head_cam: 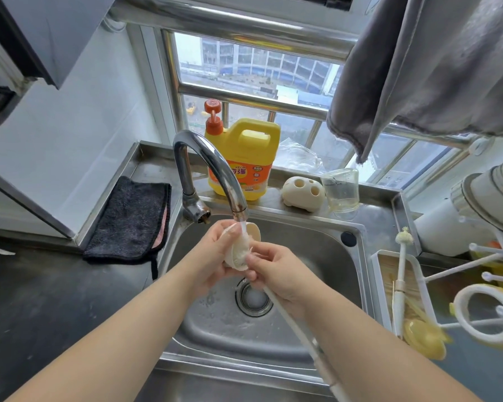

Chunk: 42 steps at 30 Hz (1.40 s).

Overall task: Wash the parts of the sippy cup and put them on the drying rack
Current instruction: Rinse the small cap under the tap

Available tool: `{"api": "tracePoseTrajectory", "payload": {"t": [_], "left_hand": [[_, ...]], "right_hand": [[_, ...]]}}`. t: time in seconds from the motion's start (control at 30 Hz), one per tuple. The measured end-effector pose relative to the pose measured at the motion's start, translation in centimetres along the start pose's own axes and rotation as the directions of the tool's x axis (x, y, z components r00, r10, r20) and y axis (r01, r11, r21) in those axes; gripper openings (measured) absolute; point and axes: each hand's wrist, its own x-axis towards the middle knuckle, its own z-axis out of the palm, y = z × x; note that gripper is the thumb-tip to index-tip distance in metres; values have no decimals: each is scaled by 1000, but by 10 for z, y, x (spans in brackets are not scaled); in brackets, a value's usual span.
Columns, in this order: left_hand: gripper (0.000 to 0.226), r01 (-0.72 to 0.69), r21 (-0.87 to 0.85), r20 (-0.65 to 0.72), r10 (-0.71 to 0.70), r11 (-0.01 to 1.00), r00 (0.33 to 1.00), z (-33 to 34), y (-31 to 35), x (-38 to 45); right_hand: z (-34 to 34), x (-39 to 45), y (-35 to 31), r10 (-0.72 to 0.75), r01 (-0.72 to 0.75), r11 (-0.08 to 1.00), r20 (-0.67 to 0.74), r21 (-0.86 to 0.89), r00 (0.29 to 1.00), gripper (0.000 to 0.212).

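At far left on the steel counter: a folded black terry cloth with pink edging (pixel 129 219), plush and matte. Next, a curved chrome faucet (pixel 206 172), running, its stream falling over the steel sink basin (pixel 311 250). Behind it on the ledge: a yellow plastic detergent jug with orange pump (pixel 241 158), a cream rounded holder with three holes (pixel 302 192) and a clear measuring cup (pixel 341 190). Under the spout, the left hand (pixel 212 262) curls around a cream plastic sippy cup part (pixel 240 248), smooth and bowl-shaped, held directly in the water. The right hand (pixel 276 274) pinches a long white bottle brush (pixel 296 326) near its head; the bristle end is pushed into the part, the handle's long axis running down and right toward the body. At right, just beside the basin: a white peg drying rack (pixel 476 323), with a white ring piece (pixel 482 311) hung on it, a yellow dome-shaped piece (pixel 421 335) and a small white nipple brush (pixel 401 265) standing in its tray. The rack lies to the right of both hands, nearer the right hand, though the part sits in the left; transfer likely means carrying it across the basin rim. Washing appears midway.
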Motion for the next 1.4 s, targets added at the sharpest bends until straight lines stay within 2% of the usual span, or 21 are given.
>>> {"api": "tracePoseTrajectory", "payload": {"t": [0.07,0.13,0.2,0.23,0.27,0.3,0.37,0.43,0.47,0.5,0.53,0.63,0.7,0.77,0.87,0.93,1.07,1.13,1.23,1.33,1.4], "left_hand": [[24,-2,3,-23,2,1000,1000,-1,4,0],[25,20,19,-28,-19,1000,999,-3,7,1],[26,44,32,-28,-43,998,999,-1,6,0],[27,45,39,-19,-45,998,999,0,5,-1],[31,39,39,-5,-39,999,999,0,3,-2],[37,29,29,16,-30,999,999,0,1,-3],[47,2,-1,65,-2,1000,998,1,-2,-4],[51,-18,5,91,17,1000,996,1,-3,-6],[52,-17,8,99,16,1000,995,-1,-3,-6],[51,-6,6,105,5,1000,994,-2,-2,-6],[48,18,-5,108,-17,1000,994,-4,0,-6],[32,96,19,60,-97,995,994,-4,10,-5],[24,109,123,4,-110,986,994,-2,11,-4],[31,133,157,-26,-130,979,991,-2,8,-4],[36,188,105,-75,-181,976,981,-1,3,-6],[36,203,42,-107,-197,978,974,2,-1,-8],[39,157,3,-68,-157,988,985,6,0,-12],[41,122,44,-51,-119,992,992,3,3,-13],[35,108,90,-69,-102,990,992,-1,6,-14],[39,122,147,-54,-115,982,992,-4,4,-16],[40,134,149,-65,-126,980,990,-4,4,-17]], "right_hand": [[0,0,1,-63,38,926,-53,-375,997,31],[-4,1,-3,-145,76,680,-33,-730,989,37],[-8,1,-7,-174,103,409,33,-907,984,40],[-8,1,-8,-183,102,365,36,-926,982,39],[-9,2,-8,-189,96,395,22,-914,982,38],[-9,3,-8,-175,78,549,-22,-832,984,34],[-5,1,-6,-39,9,917,-69,-399,997,28],[-1,1,-1,33,-34,999,-50,-4,998,26],[-1,2,1,33,-31,999,-44,39,998,26],[-1,1,2,13,-14,999,-48,-31,999,26],[-2,1,2,-24,10,978,-63,-210,998,27],[-4,-2,0,-149,62,664,-50,-745,988,35],[-7,-5,3,-218,150,504,43,-851,975,39],[-9,-8,6,-240,237,399,148,-886,959,41],[-16,-4,3,-180,159,326,103,-932,978,40],[-15,2,-3,-177,32,357,-34,-933,984,36],[4,0,3,-96,10,804,-114,-595,989,35],[7,-1,6,-91,21,814,-91,-580,992,35],[3,-7,0,-179,119,595,13,-795,984,36],[-6,-10,-5,-150,215,226,185,-950,971,46],[-10,-12,-7,-145,173,-17,174,-985,974,57]]}}
